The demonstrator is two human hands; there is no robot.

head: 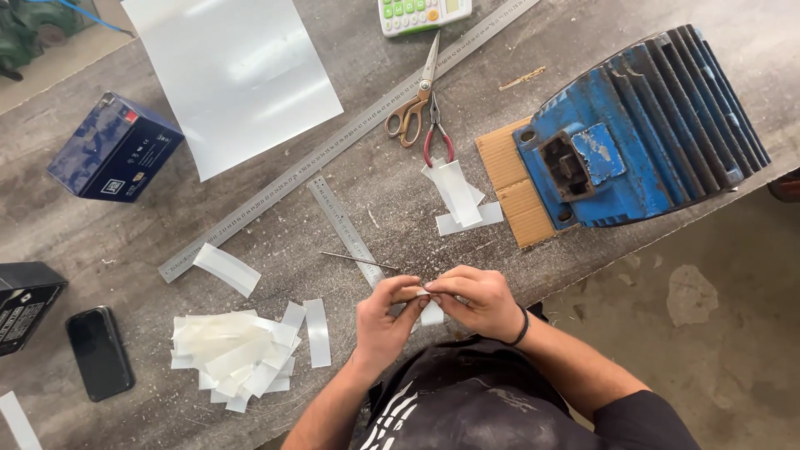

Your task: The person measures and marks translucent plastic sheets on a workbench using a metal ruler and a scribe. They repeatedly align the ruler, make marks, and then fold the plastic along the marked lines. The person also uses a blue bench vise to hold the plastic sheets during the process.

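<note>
Pinching a small white strip (pixel 431 312) between them, the left hand (pixel 385 321) and right hand (pixel 475 302) meet fingertip to fingertip at the near edge of the table (pixel 100 217); the strip hangs just below the fingers, beside a short ruler (pixel 343 229) and thin rod (pixel 358 260).

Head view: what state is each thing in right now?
Left hand: pinching white strip.
Right hand: pinching same strip.
Scissors: closed, flat.
Pliers: closed.
Phone: screen dark.
Strip pile: loose, overlapping.
Blue motor housing: on its side.
</note>
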